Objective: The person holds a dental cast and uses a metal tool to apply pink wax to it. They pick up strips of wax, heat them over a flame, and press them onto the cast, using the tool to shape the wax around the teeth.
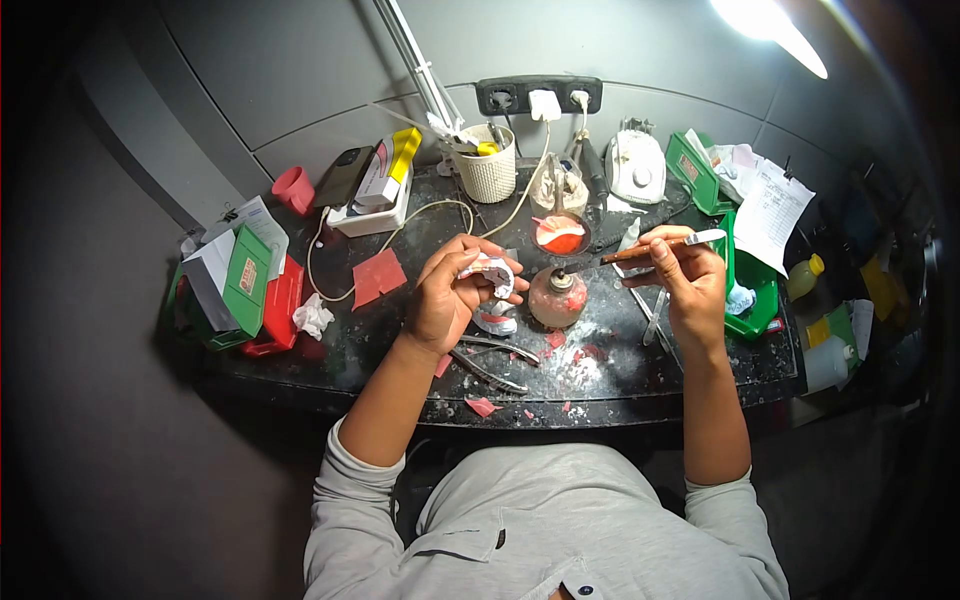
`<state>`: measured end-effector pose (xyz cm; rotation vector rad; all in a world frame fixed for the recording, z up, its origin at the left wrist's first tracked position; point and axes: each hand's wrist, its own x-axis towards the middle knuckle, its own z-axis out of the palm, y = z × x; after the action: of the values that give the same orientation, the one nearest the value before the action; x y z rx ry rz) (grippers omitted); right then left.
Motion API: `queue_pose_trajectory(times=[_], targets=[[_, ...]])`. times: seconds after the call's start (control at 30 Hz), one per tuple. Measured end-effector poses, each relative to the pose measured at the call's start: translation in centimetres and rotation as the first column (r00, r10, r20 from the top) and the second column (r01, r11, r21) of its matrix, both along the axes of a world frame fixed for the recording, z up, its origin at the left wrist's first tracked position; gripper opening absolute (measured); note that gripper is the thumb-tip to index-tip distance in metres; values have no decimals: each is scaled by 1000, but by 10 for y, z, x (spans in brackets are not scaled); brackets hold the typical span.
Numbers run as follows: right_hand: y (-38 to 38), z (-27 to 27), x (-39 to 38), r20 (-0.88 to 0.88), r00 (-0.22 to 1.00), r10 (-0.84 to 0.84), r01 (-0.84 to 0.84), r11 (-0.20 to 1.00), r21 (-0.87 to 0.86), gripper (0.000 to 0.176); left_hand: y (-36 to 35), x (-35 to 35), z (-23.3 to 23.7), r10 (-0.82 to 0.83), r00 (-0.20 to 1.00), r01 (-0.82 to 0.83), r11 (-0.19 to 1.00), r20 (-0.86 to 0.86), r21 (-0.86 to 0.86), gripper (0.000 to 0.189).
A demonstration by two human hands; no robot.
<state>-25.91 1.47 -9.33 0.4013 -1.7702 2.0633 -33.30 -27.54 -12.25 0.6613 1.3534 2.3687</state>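
My left hand (445, 300) holds a white dental cast (490, 272), with its fingers wrapped around the edge. In my right hand (685, 285) is a wax knife (640, 254) with a brown handle, gripped between thumb and fingers. Its dark tip points left, by the top of a spirit burner (557, 300) smeared with pink wax. I cannot make out a flame. Another white cast piece (495, 320) lies on the bench below my left hand. Behind the burner sits a dish holding red and pink wax (561, 236).
Pliers-like metal tools (490, 365) lie in front. Pink wax sheet (380, 277) and crumpled tissue (313, 316) are at left, near red and green boxes (270, 310). A pen cup (487, 170), white device (636, 165) and green box (752, 312) stand around the bench.
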Motion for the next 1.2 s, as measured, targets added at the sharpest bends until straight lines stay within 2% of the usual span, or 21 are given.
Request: queue_pose_trajectory(times=[0.2, 0.53, 0.73, 0.8, 0.83, 0.9, 0.93, 0.97, 1.03, 1.07, 1.1, 1.2], targets=[[-1, 2, 2, 11, 1000, -11, 11, 1000, 12, 18, 3, 4, 0, 39, 999, -39, 998, 7, -44, 21], [-2, 0, 1, 7, 1000, -10, 10, 1000, 2, 19, 2, 3, -1, 41, 999, -41, 999, 15, -27, 17], [-1, -1, 1, 8, 1000, -15, 15, 1000, 15, 19, 0, 2, 2, 38, 999, -38, 999, -10, -20, 28], [-2, -1, 2, -64, 998, -19, 20, 1000, 3, 17, 0, 2, 0, 4, 1000, -5, 1000, 16, 11, 39], [-3, -2, 0, -62, 998, -20, 21, 1000, 5, 17, 1, 2, 0, 3, 1000, -4, 1000, 18, 12, 39], [-5, -7, -4, -222, 971, 88, -104, 993, -60, 17, 1, 4, -1, -78, 996, 77, 997, 38, 31, 45], [-6, -5, -1, -212, 972, 104, -102, 995, 24, 16, 2, 5, -2, -80, 996, 79, 996, 41, 33, 45], [-11, -3, 5, -138, 981, 139, -140, 990, 7, 17, 4, 6, -3, -107, 994, 107, 994, 25, 24, 46], [-15, -4, 10, -81, 997, 18, 7, 952, 307, 13, 7, 9, -3, -138, 990, 138, 990, 10, 14, 46], [-23, 1, 13, -135, 990, -51, 109, 877, 468, 20, 8, 10, -3, -141, 990, 141, 990, -14, -30, 45], [-27, 7, 12, -274, 962, -5, 175, 782, 599, 32, 9, 12, -2, -145, 989, 142, 987, -38, -75, 45], [-47, 5, 18, -308, 945, 108, 138, 722, 678, 45, 12, 18, 4, -147, 989, 143, 984, -34, -106, 41]])
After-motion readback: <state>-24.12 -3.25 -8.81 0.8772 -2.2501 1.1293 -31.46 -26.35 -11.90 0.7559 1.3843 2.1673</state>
